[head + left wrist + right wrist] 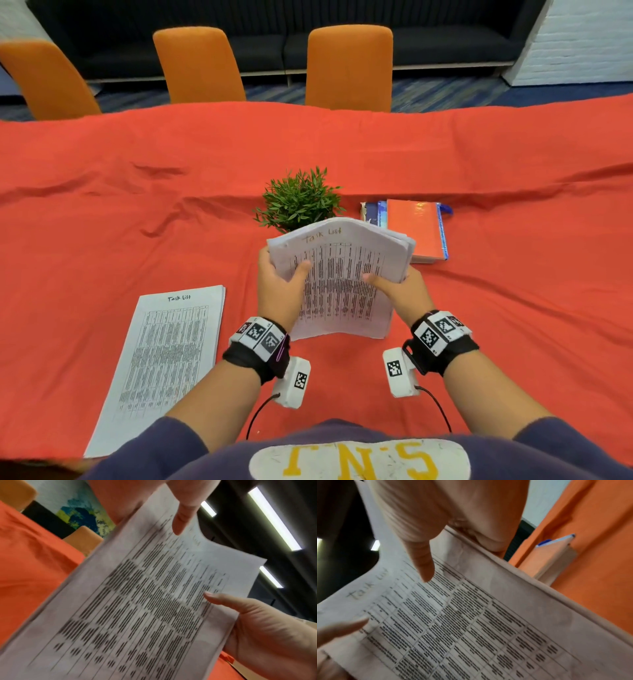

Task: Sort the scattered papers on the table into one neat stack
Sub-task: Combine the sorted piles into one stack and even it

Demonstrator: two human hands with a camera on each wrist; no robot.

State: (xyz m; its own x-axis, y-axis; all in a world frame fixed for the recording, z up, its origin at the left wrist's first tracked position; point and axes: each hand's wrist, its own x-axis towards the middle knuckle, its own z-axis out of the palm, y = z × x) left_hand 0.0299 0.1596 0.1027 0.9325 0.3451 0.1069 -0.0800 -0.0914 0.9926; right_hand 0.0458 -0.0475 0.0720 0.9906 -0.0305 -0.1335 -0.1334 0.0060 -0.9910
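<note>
Head view: left hand (279,291) and right hand (399,291) grip the paper bundle's (342,274) side edges above the tablecloth (102,205).

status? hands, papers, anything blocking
Left hand and right hand both grip held paper bundle, lifted, edges uneven. Second paper stack flat on tablecloth, left. Potted plant just behind bundle.

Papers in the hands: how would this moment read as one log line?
step: squaring bundle | left hand: grips held papers | right hand: grips same | second pile: flat on tablecloth, unmerged
</note>
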